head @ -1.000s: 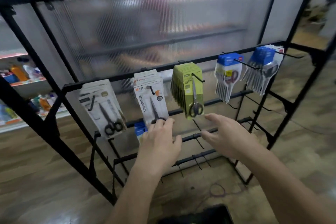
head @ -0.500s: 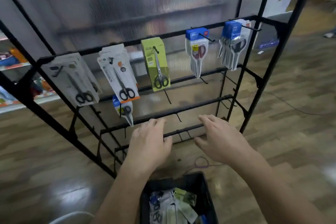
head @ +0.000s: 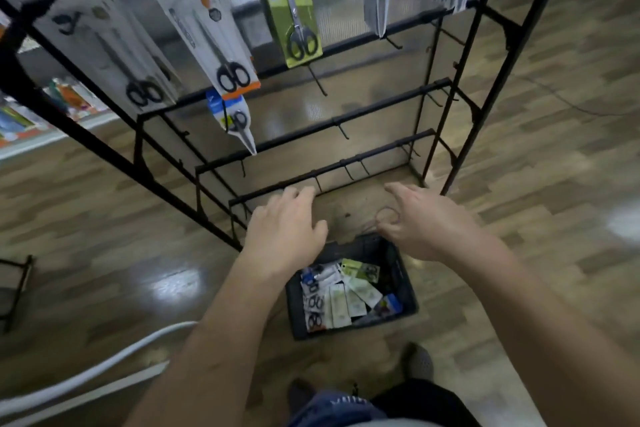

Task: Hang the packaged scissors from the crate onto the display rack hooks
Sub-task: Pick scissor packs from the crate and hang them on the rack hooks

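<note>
1. The display rack (head: 491,97) stands on the floor. Its top rail is filled with hanging packs, one small pack hangs below, and the lower rails look bare.
2. The crate (head: 356,328) sits on the floor in front of the rack's base, by the person's feet. The step in hand appears to be a reach down into it.
3. The left hand (head: 284,236) hovers above the crate's far-left corner and the right hand (head: 426,222) above its far-right corner. Both have loosely spread fingers and hold nothing.
4. The packaged scissors (head: 341,295) lie overlapping in the crate. It would be best to lift one by its card top, leaving the hang-hole uncovered.
5. An empty hook (head: 348,172) on a low rail is the nearest target. The hole should slide straight on.
</note>
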The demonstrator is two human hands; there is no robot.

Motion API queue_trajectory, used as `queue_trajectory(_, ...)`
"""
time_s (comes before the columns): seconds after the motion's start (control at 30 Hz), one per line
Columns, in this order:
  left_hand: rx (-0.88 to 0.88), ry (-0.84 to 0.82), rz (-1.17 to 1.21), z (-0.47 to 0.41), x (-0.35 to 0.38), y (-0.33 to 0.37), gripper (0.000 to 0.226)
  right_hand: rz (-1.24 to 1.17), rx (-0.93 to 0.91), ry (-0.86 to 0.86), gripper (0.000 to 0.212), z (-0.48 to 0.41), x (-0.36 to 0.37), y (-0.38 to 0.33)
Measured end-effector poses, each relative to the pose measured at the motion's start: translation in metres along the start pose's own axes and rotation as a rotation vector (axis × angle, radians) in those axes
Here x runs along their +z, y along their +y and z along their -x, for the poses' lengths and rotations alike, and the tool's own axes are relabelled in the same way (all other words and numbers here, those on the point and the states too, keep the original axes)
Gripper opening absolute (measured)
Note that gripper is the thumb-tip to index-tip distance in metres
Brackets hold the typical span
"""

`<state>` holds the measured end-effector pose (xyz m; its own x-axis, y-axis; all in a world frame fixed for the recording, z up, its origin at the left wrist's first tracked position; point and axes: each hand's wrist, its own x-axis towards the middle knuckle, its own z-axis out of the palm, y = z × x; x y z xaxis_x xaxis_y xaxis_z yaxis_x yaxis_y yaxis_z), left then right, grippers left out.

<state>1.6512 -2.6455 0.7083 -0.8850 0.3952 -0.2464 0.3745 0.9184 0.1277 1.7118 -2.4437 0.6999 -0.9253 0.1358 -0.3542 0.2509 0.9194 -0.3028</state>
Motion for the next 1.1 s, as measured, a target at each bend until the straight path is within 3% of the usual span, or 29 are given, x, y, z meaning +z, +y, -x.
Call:
queue_trajectory(0.33,-0.050,-0.206,0.084,0.022,0.076,-0.104,0.045,0.108,0.122,-0.223,0.063,0.001,0.076,-0.066)
queue_trajectory(0.63,-0.222,-0.448,0.285,-0.013,0.182,-0.127,0.051,0.099,0.185,-0.502,0.065,-0.055,0.158,-0.026)
queue_trajectory(0.73,-0.318,-0.517,0.391,-0.043,0.249,-0.119,0.049,0.093,0.180,-0.612,0.056,-0.102,0.203,0.010)
queue_trajectory(0.87,-0.409,-0.609,0.518,-0.099,0.384,-0.105,0.045,0.118,0.177,-0.770,0.059,-0.191,0.307,0.074)
queue_trajectory(0.97,-0.438,-0.658,0.580,-0.154,0.513,-0.106,0.038,0.101,0.186,-0.765,0.065,-0.278,0.412,0.117)
queue_trajectory(1.1,-0.533,-0.708,0.613,-0.230,0.682,-0.112,0.055,0.092,0.200,-0.701,0.069,-0.391,0.570,0.172)
